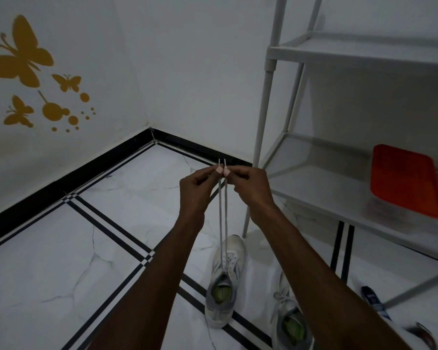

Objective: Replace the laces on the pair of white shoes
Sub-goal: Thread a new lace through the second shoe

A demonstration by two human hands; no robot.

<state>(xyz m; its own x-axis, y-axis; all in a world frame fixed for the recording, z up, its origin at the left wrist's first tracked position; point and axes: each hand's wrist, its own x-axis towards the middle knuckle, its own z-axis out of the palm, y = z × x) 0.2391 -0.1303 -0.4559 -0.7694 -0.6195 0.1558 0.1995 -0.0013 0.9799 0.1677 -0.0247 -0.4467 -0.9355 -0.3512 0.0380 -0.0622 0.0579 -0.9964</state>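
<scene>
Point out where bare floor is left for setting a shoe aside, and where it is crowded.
Free: the tiled floor left of the left forearm, out to the black skirting. Crowded: right of the laced shoe, where the second shoe and rack legs stand close together.

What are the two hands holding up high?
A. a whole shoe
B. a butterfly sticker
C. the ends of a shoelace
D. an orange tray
C: the left hand and right hand each pinch one end of the lace, which runs down to the white shoe on the floor.
</scene>
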